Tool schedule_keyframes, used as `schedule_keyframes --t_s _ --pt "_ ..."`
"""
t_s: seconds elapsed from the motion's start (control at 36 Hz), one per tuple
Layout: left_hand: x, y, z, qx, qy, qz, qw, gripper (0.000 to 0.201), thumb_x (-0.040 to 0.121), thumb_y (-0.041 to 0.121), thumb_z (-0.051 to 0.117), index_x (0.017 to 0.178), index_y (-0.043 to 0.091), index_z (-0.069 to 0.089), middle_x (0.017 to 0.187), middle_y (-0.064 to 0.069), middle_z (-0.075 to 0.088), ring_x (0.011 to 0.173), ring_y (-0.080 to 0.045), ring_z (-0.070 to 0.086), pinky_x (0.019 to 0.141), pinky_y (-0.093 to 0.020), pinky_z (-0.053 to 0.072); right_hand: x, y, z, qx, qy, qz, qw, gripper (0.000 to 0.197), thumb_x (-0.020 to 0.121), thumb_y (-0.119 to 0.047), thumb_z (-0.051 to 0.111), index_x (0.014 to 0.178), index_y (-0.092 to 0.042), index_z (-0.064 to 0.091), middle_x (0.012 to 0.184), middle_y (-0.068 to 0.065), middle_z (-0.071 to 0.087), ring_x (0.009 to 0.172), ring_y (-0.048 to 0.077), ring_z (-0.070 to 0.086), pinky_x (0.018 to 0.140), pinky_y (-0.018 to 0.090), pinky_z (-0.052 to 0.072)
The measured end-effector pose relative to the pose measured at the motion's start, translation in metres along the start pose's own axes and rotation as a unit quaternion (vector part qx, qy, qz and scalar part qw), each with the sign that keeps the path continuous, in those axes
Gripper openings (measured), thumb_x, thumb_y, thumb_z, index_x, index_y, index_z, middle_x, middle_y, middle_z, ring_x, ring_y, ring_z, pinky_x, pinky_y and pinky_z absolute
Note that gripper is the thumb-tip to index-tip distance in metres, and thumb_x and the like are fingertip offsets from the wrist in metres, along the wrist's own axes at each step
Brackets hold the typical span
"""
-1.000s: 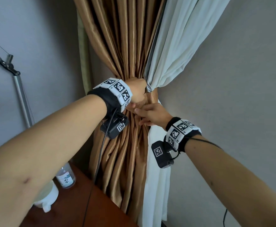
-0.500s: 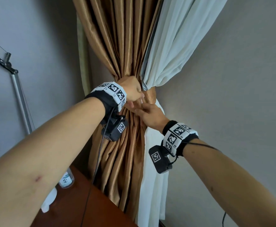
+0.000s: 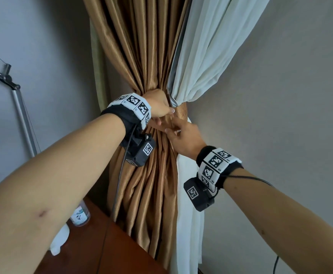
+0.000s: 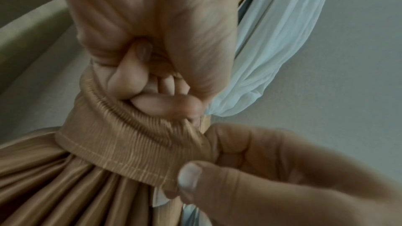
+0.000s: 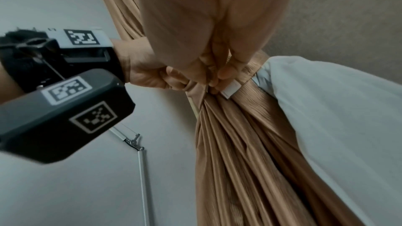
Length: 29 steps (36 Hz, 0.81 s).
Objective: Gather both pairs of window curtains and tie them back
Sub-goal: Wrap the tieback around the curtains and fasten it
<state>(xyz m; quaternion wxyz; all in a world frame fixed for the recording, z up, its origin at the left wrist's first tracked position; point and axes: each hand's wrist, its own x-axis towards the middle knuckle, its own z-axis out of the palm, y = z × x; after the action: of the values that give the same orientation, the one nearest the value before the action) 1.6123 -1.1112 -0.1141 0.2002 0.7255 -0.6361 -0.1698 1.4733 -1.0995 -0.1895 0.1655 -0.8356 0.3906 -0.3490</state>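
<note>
Grey walls meet at a corner where the gold curtain (image 3: 141, 56) and the white sheer curtain (image 3: 211, 56) hang gathered into one bundle. Left hand (image 3: 157, 104) is clenched round the bundle just above the gold tie-back band (image 4: 121, 145). Right hand (image 3: 181, 137) pinches the band's loose end between thumb and fingers. Step in hand: fastening the band on this pair. Next move, by judgement: draw the end taut and join its white tab (image 5: 230, 90) to its mate.

Brown wooden table (image 3: 126, 252) bottom left; clear bottle (image 3: 80, 214), white object (image 3: 59, 241) standing on it
</note>
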Motion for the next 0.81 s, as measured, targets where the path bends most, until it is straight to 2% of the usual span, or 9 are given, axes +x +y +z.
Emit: schedule_keyframes --t_s 0.11,0.19,0.31,0.44,0.58,0.64,0.69,0.75,0.81 --pt "-0.003 -0.002 -0.003 0.032 -0.008 0.010 0.999 0.037 0.093 0.040 0.059 0.090 0.006 0.073 0.039 0.003 0.055 0.043 -0.011 0.055 0.064 -0.026 0.050 0.002 -0.007 0.002 0.045 -0.025 0.041 0.998 0.016 0.092 -0.013 0.055 0.105 -0.006 0.060 0.091 0.010 0.067 0.084 0.024 0.059 0.064 0.020 0.034" --pt "-0.007 -0.003 -0.010 0.037 -0.036 0.025 0.998 0.038 0.090 0.038 0.064 0.095 0.002 0.071 0.048 0.000 0.051 0.047 -0.012 0.047 0.055 -0.024 0.040 0.007 -0.006 0.000 0.082 -0.057 0.097 0.990 0.015 0.092 -0.018 0.054 0.103 -0.010 0.060 0.091 0.006 0.063 0.084 0.021 0.055 0.069 0.022 0.037" --pt "-0.007 -0.008 -0.013 0.027 -0.061 0.035 0.997 0.021 0.088 0.024 0.069 0.099 0.007 0.069 0.057 0.000 0.053 0.050 -0.009 0.047 0.054 -0.022 0.039 0.013 -0.006 0.002 0.175 -0.061 0.177 0.966 0.018 0.083 -0.028 0.060 0.069 -0.021 0.052 0.075 0.003 0.057 0.075 0.018 0.053 0.073 0.032 0.043" --pt "-0.008 -0.009 -0.001 0.008 -0.008 0.043 0.999 0.007 0.089 0.024 0.069 0.087 0.017 0.069 0.067 -0.002 0.067 0.050 -0.011 0.055 0.053 -0.021 0.043 0.020 0.006 0.008 0.246 -0.048 0.227 0.941 0.023 0.070 -0.027 0.064 0.054 -0.025 0.047 0.068 0.008 0.056 0.068 0.023 0.053 0.069 0.040 0.046" --pt "-0.012 -0.009 0.008 -0.010 0.022 0.051 0.998 0.010 0.096 0.025 0.059 0.087 0.019 0.060 0.080 -0.002 0.072 0.047 -0.007 0.065 0.055 -0.020 0.049 0.022 0.010 0.001 0.325 -0.072 0.259 0.907 0.014 0.084 -0.007 0.065 0.072 -0.005 0.058 0.071 0.010 0.065 0.071 0.023 0.062 0.068 0.031 0.050" --pt "-0.014 -0.010 0.010 -0.022 0.007 0.057 0.998 0.010 0.097 0.026 0.057 0.094 0.017 0.058 0.084 -0.003 0.073 0.054 -0.010 0.070 0.067 -0.026 0.053 0.022 0.014 -0.003 0.331 -0.099 0.263 0.901 0.010 0.085 -0.010 0.067 0.081 -0.002 0.065 0.077 0.009 0.069 0.072 0.019 0.064 0.069 0.026 0.052" --pt "-0.014 -0.011 0.011 -0.031 -0.003 0.061 0.998 0.012 0.097 0.027 0.056 0.097 0.015 0.057 0.086 -0.008 0.074 0.058 -0.013 0.072 0.079 -0.030 0.053 0.023 0.018 -0.007 0.313 -0.118 0.269 0.903 0.023 0.084 -0.015 0.071 0.095 0.004 0.069 0.082 0.009 0.072 0.070 0.015 0.063 0.064 0.021 0.048" --pt "-0.014 -0.011 0.011 -0.033 -0.006 0.064 0.997 0.012 0.098 0.026 0.055 0.094 0.015 0.055 0.083 -0.007 0.073 0.059 -0.016 0.072 0.076 -0.029 0.052 0.025 0.019 -0.012 0.298 -0.123 0.273 0.906 0.030 0.083 -0.015 0.071 0.101 0.008 0.068 0.086 0.011 0.073 0.072 0.017 0.064 0.062 0.023 0.043" --pt "-0.012 -0.012 0.011 -0.020 0.003 0.070 0.997 0.013 0.098 0.026 0.055 0.090 0.015 0.053 0.077 -0.003 0.069 0.056 -0.017 0.071 0.065 -0.027 0.050 0.027 0.020 -0.014 0.279 -0.128 0.273 0.912 0.018 0.084 -0.014 0.071 0.090 0.003 0.070 0.087 0.011 0.074 0.072 0.018 0.065 0.056 0.021 0.040"
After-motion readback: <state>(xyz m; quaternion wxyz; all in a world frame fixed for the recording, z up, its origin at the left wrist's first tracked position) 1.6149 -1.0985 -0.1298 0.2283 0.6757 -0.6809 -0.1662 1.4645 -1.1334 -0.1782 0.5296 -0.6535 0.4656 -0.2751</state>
